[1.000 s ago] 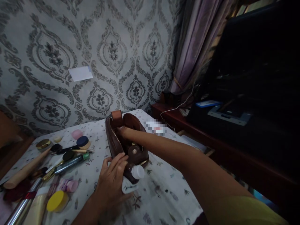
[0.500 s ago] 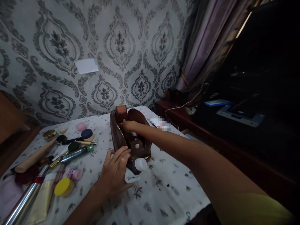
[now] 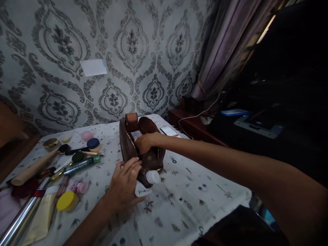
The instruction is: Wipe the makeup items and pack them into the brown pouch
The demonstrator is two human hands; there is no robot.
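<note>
A dark brown zip bag (image 3: 126,145) stands open at the middle of the cloth-covered table. My right hand (image 3: 145,142) reaches down inside it, its fingertips hidden, beside a glittery silver item (image 3: 136,134). My left hand (image 3: 125,182) is closed around the near end of the bag, where a white bundle and a bottle with a white cap (image 3: 153,177) stick out; exactly what its fingers grip is partly hidden.
Cosmetics lie on the left: a yellow-lidded jar (image 3: 67,201), a cream tube (image 3: 42,215), a silver tube (image 3: 24,215), a green-capped bottle (image 3: 82,165) and a pink sponge (image 3: 87,136). A phone (image 3: 170,131) lies behind the bag, near a cable.
My right hand has shifted slightly right and lower in the bag, and the glittery item now shows beside it. My left hand keeps its hold. The view has moved slightly.
</note>
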